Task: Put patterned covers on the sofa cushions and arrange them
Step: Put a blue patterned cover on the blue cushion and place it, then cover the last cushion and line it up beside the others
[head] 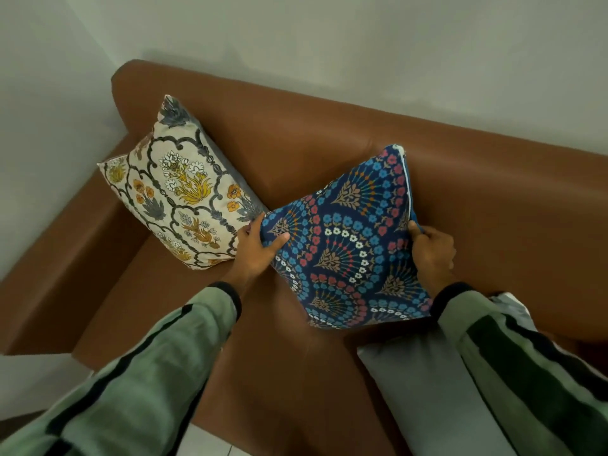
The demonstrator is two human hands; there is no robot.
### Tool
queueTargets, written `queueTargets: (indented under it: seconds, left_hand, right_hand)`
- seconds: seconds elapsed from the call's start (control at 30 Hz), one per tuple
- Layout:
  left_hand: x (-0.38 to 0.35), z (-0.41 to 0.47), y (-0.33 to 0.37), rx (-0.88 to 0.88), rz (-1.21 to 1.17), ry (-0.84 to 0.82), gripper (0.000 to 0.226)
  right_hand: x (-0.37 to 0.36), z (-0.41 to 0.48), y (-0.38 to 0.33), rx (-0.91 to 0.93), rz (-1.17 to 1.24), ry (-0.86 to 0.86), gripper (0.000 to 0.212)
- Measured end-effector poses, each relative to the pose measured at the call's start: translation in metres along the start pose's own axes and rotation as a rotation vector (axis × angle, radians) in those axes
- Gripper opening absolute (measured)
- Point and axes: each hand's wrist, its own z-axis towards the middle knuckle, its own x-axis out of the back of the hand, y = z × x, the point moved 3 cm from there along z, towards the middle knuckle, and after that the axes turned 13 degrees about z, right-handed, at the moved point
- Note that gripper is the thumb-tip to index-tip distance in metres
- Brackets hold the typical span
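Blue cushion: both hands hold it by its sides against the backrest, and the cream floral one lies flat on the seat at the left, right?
Not quite. In the head view the cream floral cushion stands propped against the sofa backrest. Both hands, left hand and right hand, do grip the blue cushion.

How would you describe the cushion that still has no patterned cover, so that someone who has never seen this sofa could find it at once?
Start at the brown sofa and look to the front of its seat, under the person's right sleeve. There lies the plain grey cushion, flat and partly hidden. Unlike the cream floral cushion and the blue patterned cushion, it bears no print.
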Motion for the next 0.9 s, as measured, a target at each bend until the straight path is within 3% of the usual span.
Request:
queueTargets:
  seconds: [0.13, 0.23, 0.37, 0.43, 0.5, 0.57, 0.7, 0.8, 0.9]
  left_hand:
    - [-0.001, -0.005, -0.009, -0.061, 0.034, 0.037, 0.078]
    - [-0.006, -0.023, -0.022, -0.106, 0.091, 0.182, 0.074]
    - [-0.019, -0.059, -0.05, -0.028, 0.245, 0.419, 0.065]
    - [-0.04, -0.088, -0.061, -0.033, 0.326, 0.44, 0.056]
    - [-0.06, -0.113, -0.075, -0.077, 0.412, 0.346, 0.049]
    - [-0.1, -0.144, -0.076, -0.166, 0.483, 0.144, 0.048]
    - [-0.182, -0.18, -0.063, -0.292, 0.679, -0.203, 0.072]
    - [-0.233, -0.183, -0.045, -0.426, 0.861, -0.299, 0.081]
    - [-0.275, -0.176, -0.034, -0.477, 0.886, -0.307, 0.098]
  right_hand:
    - [0.007, 0.0, -0.007, 0.021, -0.064, -0.009, 0.03]
    - [0.019, -0.003, -0.009, 0.056, -0.107, -0.028, 0.031]
    - [0.04, -0.008, -0.004, 0.155, -0.221, -0.003, 0.039]
    - [0.07, -0.016, 0.015, 0.198, -0.344, -0.031, 0.042]
    - [0.101, -0.026, 0.045, 0.252, -0.485, -0.096, 0.045]
    - [0.155, -0.042, 0.091, 0.231, -0.621, -0.159, 0.059]
    - [0.269, -0.076, 0.195, 0.134, -1.033, -0.347, 0.097]
    - [0.327, -0.102, 0.266, 0.231, -1.191, -0.387, 0.117]
    - [0.356, -0.11, 0.305, 0.372, -1.245, -0.325, 0.103]
